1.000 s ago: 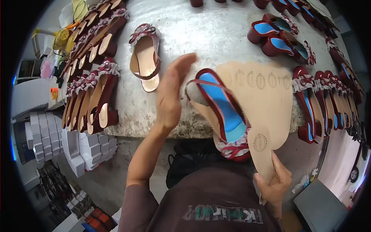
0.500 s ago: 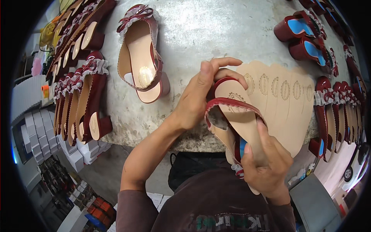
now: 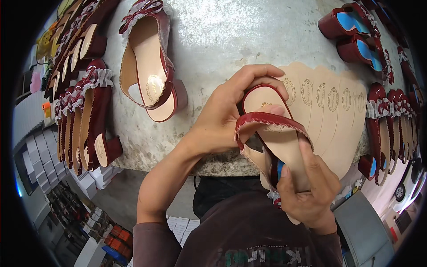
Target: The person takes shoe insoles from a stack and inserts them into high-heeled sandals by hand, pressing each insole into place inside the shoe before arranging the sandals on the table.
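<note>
A dark red heeled shoe is held between my hands at the table's near edge, heel end away from me. My left hand wraps round its heel, with the thumb through the back strap and pressed on the heel of a beige insole. My right hand grips the insole and the shoe's side near the front, forefinger along the insole's edge. Blue lining shows beneath the insole. White ruffle trim pokes out by my right hand; the toe is mostly hidden. Just beyond lies a fan of beige insoles with oval stamps.
One red shoe with bow and insole stands left on the grey table. Rows of red shoes line the left edge and right edge. Two blue-lined shoes lie far right. White boxes are stacked lower left.
My left thumb has come down from upright onto the insole's heel, and my left fingers wrap closer round the shoe. My right hand keeps its grip. The view has shifted slightly.
</note>
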Demonstrator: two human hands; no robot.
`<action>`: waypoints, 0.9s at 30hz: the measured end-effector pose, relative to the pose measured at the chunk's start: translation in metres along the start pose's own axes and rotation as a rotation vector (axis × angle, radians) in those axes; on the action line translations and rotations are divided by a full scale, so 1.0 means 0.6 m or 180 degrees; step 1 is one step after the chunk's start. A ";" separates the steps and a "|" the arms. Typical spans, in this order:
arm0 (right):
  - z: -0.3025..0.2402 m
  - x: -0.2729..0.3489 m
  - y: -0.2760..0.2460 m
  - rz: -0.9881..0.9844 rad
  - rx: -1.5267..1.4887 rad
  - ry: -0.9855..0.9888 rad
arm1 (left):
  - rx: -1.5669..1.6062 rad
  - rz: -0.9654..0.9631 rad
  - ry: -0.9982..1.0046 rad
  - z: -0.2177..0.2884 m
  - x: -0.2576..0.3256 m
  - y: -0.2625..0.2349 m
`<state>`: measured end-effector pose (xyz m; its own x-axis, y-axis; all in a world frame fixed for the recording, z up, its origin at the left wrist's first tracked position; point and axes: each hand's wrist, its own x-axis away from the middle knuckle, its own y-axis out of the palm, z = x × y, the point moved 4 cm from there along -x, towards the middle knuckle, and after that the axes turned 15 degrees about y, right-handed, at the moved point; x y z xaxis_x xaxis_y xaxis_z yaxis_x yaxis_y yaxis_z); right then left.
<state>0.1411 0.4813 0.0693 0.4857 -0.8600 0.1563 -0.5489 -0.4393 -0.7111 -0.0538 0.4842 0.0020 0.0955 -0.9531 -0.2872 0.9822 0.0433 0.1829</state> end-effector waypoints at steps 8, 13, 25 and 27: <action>-0.017 0.006 0.004 -0.0190 0.1624 -0.0768 | 0.0054 0.0540 -0.0567 0.000 -0.010 0.010; -0.038 0.083 -0.092 -0.0822 0.2023 -0.0134 | -0.0144 0.0360 -0.0373 -0.010 -0.011 0.005; -0.009 0.062 -0.009 -0.0182 0.1218 -0.0446 | 0.0483 0.0355 0.0153 0.005 0.007 0.004; -0.027 0.085 -0.087 0.0340 0.1123 -0.0944 | -0.0163 0.1019 -0.0003 0.056 0.040 -0.018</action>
<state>0.1835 0.4559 0.1258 0.6406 -0.7618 -0.0963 -0.3665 -0.1932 -0.9101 -0.0674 0.4510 0.0247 0.4007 -0.8890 -0.2217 0.9092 0.3559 0.2161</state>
